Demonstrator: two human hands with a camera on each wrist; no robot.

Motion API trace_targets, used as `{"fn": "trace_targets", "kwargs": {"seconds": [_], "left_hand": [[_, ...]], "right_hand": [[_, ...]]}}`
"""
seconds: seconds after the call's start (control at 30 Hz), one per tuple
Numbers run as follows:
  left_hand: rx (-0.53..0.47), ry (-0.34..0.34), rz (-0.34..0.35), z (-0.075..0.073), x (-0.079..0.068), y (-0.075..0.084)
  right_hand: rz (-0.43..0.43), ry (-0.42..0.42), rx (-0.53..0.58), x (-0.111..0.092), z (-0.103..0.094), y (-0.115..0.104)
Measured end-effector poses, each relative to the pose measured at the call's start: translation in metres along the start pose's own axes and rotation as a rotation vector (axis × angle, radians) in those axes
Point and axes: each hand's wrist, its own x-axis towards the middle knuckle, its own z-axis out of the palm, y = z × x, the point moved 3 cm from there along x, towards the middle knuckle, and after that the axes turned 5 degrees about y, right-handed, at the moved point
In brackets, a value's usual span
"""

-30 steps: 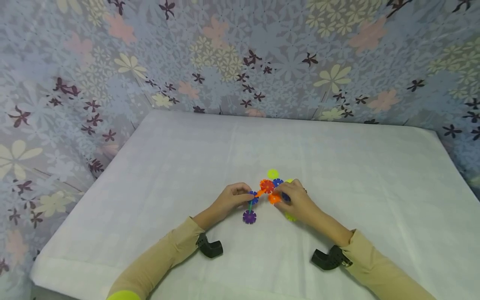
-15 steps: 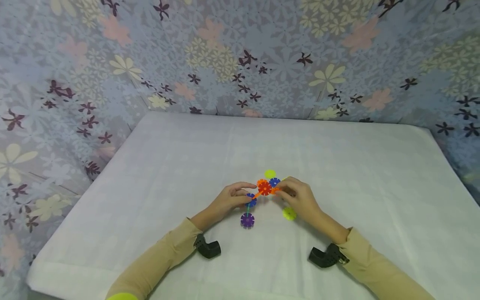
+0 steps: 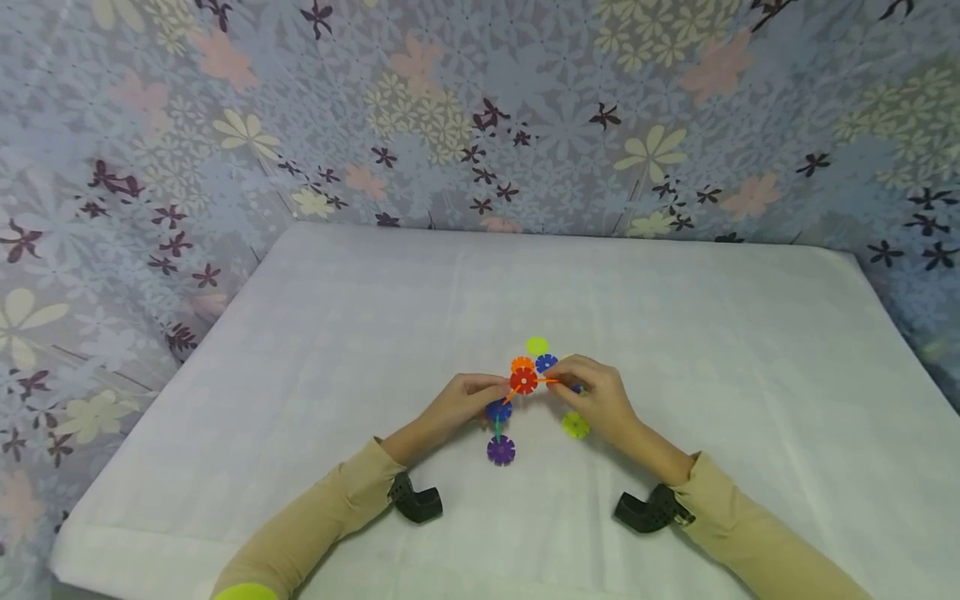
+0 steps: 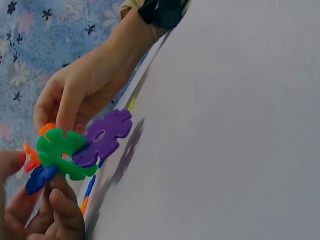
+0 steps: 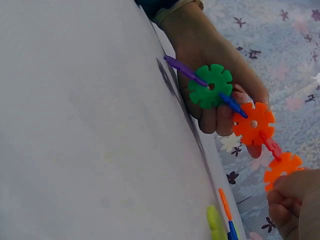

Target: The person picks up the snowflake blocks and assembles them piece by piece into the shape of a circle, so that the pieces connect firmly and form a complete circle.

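A chain of notched plastic snowflake discs hangs between the hands: purple disc (image 3: 501, 451), green disc (image 4: 57, 147), blue disc (image 3: 498, 411), orange disc (image 5: 252, 125), red disc (image 3: 523, 381) and a second orange disc (image 5: 283, 167) at the right end. My left hand (image 3: 456, 408) grips the chain around its blue and first orange discs. With thumb and fingers, my right hand (image 3: 596, 396) pinches the end orange disc, which stands edge-on against the red one. In the left wrist view, the purple disc hangs above the table, its shadow beside it.
Loose discs lie on the white-covered table (image 3: 337, 317) behind and beside the chain: a yellow disc (image 3: 537, 345), an orange disc (image 3: 521, 364), a blue disc (image 3: 547, 363) and a yellow-green disc (image 3: 575, 425). Others are partly hidden by the right hand. A flower-patterned cloth (image 3: 450, 108) hangs behind.
My right hand has picked up an orange disc and brought it edge-on to the red disc. The left hand has shifted its grip slightly, and the chain's purple end has swung a little nearer.
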Motion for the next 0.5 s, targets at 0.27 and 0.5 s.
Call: {"fn": "trace_targets", "kwargs": {"seconds": [0.27, 0.5], "left_hand": [[0.022, 0.010, 0.065, 0.011, -0.008, 0.024], [0.007, 0.053, 0.079, 0.008, -0.009, 0.025]], "right_hand": [[-0.001, -0.018, 0.125, -0.002, 0.001, 0.003], [0.029, -0.070, 0.122, -0.005, 0.008, 0.025]]}}
